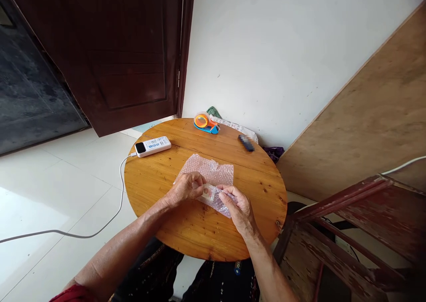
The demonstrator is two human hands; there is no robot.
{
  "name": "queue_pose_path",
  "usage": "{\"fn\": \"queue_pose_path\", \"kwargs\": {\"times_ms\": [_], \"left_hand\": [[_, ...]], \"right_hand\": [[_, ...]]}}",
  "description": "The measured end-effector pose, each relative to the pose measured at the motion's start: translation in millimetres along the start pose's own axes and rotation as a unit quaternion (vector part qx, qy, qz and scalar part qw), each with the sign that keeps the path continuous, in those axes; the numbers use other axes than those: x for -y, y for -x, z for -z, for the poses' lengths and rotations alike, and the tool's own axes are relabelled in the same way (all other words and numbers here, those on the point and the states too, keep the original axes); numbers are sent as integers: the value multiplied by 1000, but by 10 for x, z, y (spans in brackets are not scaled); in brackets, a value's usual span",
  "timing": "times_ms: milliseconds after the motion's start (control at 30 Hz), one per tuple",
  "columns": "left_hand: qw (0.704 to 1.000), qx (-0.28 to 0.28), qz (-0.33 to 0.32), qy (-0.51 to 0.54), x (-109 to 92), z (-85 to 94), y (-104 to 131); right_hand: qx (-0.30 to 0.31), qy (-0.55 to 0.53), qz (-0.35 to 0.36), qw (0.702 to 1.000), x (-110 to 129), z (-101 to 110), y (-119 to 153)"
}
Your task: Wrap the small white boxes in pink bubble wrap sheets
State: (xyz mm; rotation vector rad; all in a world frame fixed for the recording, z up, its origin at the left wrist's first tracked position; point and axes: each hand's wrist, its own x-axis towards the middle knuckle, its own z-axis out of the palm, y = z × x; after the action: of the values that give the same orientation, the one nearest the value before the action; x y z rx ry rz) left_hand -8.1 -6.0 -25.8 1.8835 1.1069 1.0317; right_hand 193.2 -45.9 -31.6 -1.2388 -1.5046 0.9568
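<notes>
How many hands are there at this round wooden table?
2. The left hand is at the left end of the bubble-wrapped item; the right hand holds its right side. No other hands show.

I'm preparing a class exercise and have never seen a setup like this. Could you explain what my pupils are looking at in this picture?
There is no machine here: a person works with two bare hands. The single picture comes from a camera worn on the head, looking forward and down.

On the round, varnished wooden table lie a white rectangular device with a pale cable, an orange and blue tape dispenser, a dark narrow object, blurred out, and a pinkish bubble-wrap sheet.

The left hand and right hand hold a small piece of see-through bubble wrap. Something with a reddish mark shows there; I cannot tell what.
</notes>
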Motion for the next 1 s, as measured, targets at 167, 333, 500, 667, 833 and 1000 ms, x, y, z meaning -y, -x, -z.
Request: {"fn": "queue_pose_path", "kwargs": {"times_ms": [167,333,500,667,833,1000], "left_hand": [[1000,-1,-1,-11,32,-2,4],[998,19,42,-43,26,16,-15],[999,29,41,-21,38,17,-39],[998,38,43,-11,47,-6,-23],[999,41,1,-11,39,4,-17],[996,70,-46,-15,21,35,-15]], "right_hand": [[-4,-22,-27,999,-82,0,3],[-23,-7,-26,999,-137,-8,-9],[-68,65,-7,996,-120,-16,-22],[-106,115,3,988,-118,-31,-30],[-136,185,22,973,-130,-50,-22],[-140,226,38,963,-114,-65,-21]]}}
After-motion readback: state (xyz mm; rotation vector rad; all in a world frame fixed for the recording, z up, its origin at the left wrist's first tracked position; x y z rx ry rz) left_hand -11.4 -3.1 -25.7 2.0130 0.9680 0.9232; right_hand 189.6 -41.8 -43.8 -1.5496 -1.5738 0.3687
